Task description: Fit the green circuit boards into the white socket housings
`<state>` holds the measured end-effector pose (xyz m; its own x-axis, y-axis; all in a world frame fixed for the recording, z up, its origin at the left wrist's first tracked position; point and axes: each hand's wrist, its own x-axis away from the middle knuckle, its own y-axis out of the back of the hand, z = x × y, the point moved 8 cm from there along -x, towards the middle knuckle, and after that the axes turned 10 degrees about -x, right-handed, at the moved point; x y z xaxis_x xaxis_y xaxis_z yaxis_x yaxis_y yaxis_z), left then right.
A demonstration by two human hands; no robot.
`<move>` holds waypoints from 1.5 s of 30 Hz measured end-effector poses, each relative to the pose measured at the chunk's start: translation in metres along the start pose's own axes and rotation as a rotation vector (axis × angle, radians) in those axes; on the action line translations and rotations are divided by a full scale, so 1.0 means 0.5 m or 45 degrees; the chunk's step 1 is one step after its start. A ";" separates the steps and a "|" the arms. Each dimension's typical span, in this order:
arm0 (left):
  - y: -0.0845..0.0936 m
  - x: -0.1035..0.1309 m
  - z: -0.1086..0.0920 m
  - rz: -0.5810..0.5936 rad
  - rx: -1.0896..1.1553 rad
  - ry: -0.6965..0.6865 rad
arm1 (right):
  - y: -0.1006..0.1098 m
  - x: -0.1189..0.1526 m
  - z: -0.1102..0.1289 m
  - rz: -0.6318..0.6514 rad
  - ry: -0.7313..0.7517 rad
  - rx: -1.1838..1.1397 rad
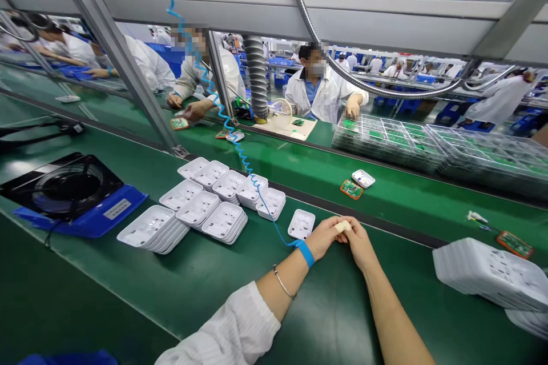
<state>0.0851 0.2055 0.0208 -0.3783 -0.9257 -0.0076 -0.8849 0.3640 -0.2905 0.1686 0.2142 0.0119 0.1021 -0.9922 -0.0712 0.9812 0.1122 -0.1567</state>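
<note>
left hand point(322, 236) and right hand point(358, 237) pinch a pale piece point(342, 227), likely for steadiness, near a white shell point(302, 224) within reach.

1. An electronics assembly workshop: workers in white coats point(319, 91) sit beyond a long, dark green tabletop point(240, 279), with more rows behind.
2. Stacked shallow white plastic casings point(223, 220), green circuit boards with orange edges point(351, 189) and clear compartmented plastic trays point(387, 142) show factory-style work.
3. A grey ribbed hose point(256, 76), silver-grey metal framing point(240, 11) and a coiled blue cord point(222, 119) joined to 1 blue wristband point(305, 253) fit that setting.
</note>
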 end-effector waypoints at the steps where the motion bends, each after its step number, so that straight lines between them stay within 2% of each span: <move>1: 0.001 -0.001 0.002 -0.019 0.013 0.005 | -0.002 0.001 0.001 -0.007 0.020 0.014; 4: 0.002 -0.003 0.011 -0.036 0.094 0.028 | -0.010 0.005 0.003 -0.029 0.040 0.026; 9: 0.001 -0.006 0.025 0.050 0.311 0.105 | -0.017 0.012 0.004 -0.010 -0.024 -0.078; 12: 0.004 -0.007 0.034 0.062 0.393 0.213 | -0.015 0.016 0.027 -0.026 0.142 0.122; 16: -0.001 -0.007 0.027 0.084 0.506 0.211 | -0.039 0.032 0.057 -0.017 0.436 0.519; 20: 0.002 -0.006 0.025 0.019 0.502 0.170 | -0.058 0.048 0.065 -0.079 0.526 0.725; 24: 0.011 -0.005 0.025 -0.064 0.485 0.138 | -0.065 0.060 0.077 -0.113 0.619 0.786; 26: 0.013 -0.007 0.023 -0.059 0.486 0.116 | -0.062 0.061 0.080 -0.121 0.635 0.775; 32: -0.006 -0.005 0.020 0.152 0.456 0.148 | -0.058 0.062 0.087 -0.146 0.654 0.759; 34: -0.003 -0.004 0.021 0.128 0.474 0.152 | -0.066 0.066 0.094 -0.137 0.686 0.782; 39: 0.014 -0.005 0.024 -0.042 0.459 0.147 | -0.086 0.078 0.107 -0.126 0.735 0.839; 45: 0.012 -0.008 0.028 -0.032 0.444 0.141 | -0.093 0.081 0.102 -0.132 0.708 0.895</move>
<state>0.0851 0.2099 0.0058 -0.4014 -0.9102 0.1016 -0.7559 0.2666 -0.5979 0.1353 0.1660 0.0664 0.0928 -0.8055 -0.5852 0.8735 -0.2163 0.4362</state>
